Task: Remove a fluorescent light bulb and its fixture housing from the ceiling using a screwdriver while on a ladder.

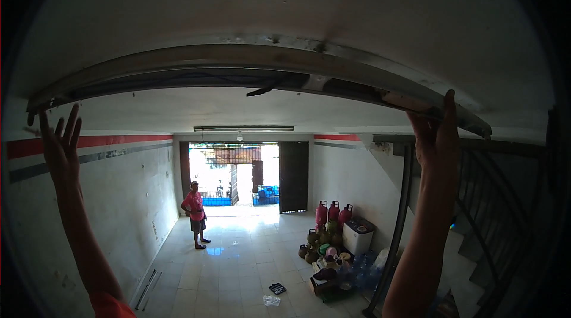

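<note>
Overhead, a long metal light fixture housing spans the view against the ceiling, its hollow underside showing dark wires. A short dark piece hangs from its middle. At the left end, my left hand reaches up with fingers spread, some fingertips at the housing's underside. My right hand grips the housing near its right end, thumb up along the near side and the other fingers underneath, partly hidden. Both arms are raised high.
Below, a person in a pink shirt stands on the tiled floor. Pink and green gas cylinders, a washing machine and piled goods lie right, near a staircase railing. A dark tool case and plastic bag lie on the floor.
</note>
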Demonstrator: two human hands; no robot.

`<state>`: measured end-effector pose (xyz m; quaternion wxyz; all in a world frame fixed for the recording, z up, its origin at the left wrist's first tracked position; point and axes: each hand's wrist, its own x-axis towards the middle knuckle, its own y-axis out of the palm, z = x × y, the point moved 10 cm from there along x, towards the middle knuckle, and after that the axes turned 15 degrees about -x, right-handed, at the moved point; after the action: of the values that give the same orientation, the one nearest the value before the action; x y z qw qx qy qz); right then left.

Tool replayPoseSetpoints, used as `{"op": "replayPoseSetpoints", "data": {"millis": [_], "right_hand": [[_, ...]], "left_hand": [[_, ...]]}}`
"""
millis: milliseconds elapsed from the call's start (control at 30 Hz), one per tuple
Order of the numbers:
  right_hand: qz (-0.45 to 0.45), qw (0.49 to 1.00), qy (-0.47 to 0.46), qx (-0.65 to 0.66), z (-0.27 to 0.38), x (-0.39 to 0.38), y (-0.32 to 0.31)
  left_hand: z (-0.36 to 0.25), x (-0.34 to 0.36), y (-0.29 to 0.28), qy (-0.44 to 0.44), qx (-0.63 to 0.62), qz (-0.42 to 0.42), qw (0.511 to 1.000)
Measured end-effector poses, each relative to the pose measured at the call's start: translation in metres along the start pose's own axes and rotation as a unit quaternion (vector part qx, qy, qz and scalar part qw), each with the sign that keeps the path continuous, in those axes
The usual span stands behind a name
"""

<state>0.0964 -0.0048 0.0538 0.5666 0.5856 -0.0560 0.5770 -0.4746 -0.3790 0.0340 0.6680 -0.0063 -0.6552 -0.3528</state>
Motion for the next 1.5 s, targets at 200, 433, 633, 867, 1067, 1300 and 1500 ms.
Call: {"op": "replayPoseSetpoints", "data": {"millis": [200,433,633,867,1067,1300,1500], "right_hand": [[0.016,1.000,0.003,0.013,0.000,-0.002,0.005],[0.083,0.995,-0.006,0.051,0.005,-0.003,0.006],[0.080,0.887,-0.097,-0.445,-0.013,-0.125,-0.021],[0.172,0.823,-0.191,-0.507,-0.023,-0.181,0.033],[0.130,0.714,-0.354,-0.590,0.015,-0.178,0.037],[0.144,0.749,-0.384,-0.520,0.031,-0.179,0.040],[0.137,0.507,-0.479,-0.703,0.055,-0.184,0.063]], "left_hand": [[-0.015,-0.119,0.004,-0.199,-0.159,-0.100,0.962],[-0.051,-0.261,0.153,-0.418,-0.266,0.099,0.863],[-0.112,-0.300,0.277,-0.507,-0.440,0.226,0.706],[-0.190,-0.290,0.381,-0.533,-0.697,0.217,0.427],[-0.223,-0.266,0.415,-0.484,-0.770,0.261,0.325],[-0.239,-0.239,0.425,-0.440,-0.805,0.306,0.255],[-0.258,-0.220,0.432,-0.369,-0.863,0.282,0.198]]}}
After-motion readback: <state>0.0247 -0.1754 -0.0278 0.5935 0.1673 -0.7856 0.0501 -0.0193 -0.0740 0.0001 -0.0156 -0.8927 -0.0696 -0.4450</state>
